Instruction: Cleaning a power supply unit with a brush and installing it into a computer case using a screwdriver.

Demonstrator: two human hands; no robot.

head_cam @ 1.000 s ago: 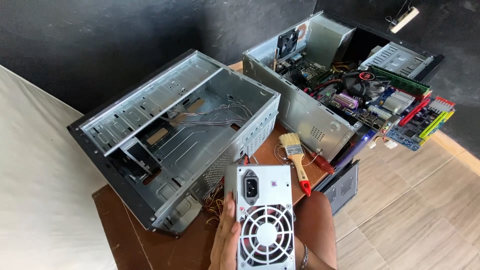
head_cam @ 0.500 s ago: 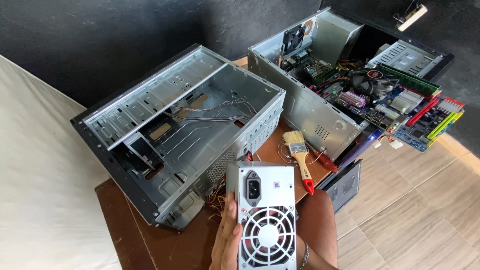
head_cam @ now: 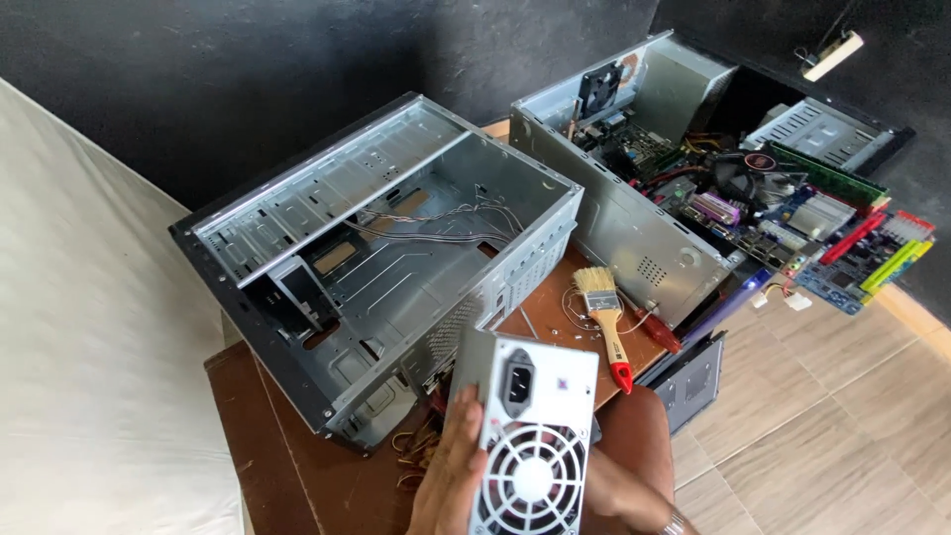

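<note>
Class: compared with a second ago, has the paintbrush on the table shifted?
No. The paintbrush lies as before between the empty case and the second case; only the camera moved.

Power supply (head_cam: 530,436): grey metal box, held above the near edge of the brown surface (head_cam: 297,476), just in front of the empty computer case (head_cam: 386,258). Rear face turned up toward the camera, showing a black power socket above a round fan grille. Slightly tilted. Lower end cut off by the frame edge.
</note>
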